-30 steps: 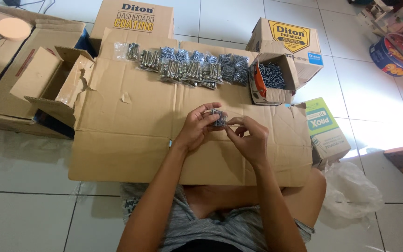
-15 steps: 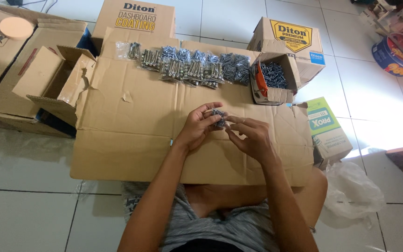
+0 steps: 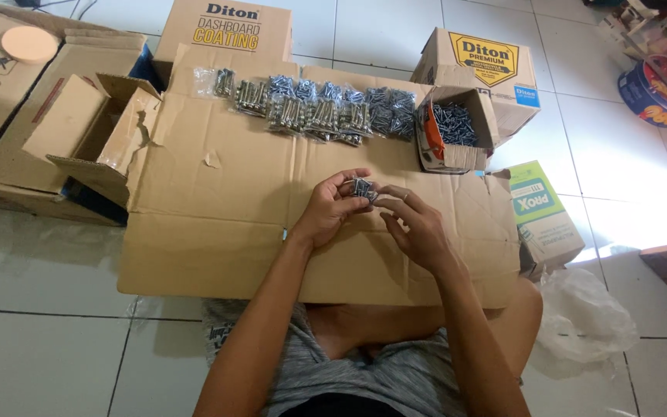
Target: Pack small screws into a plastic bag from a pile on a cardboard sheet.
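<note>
Here, small screws (image 3: 362, 188) are pinched by the left hand (image 3: 332, 208).
The right hand (image 3: 418, 225) is spread beside them; bagged screws (image 3: 314, 113) are lined up behind.

Flattened cardboard sheet (image 3: 218, 232) lay on the white tiled floor (image 3: 32, 347); a row of clear bags of screws (image 3: 318, 112) sat along its far edge; a small open box of loose screws (image 3: 457, 131) stood at the row's right end; an empty open carton (image 3: 90, 143) on the left; a green and white box (image 3: 542, 216) and a crumpled plastic bag (image 3: 580, 320) on the right; a blue tub (image 3: 654, 93) far right.
</note>
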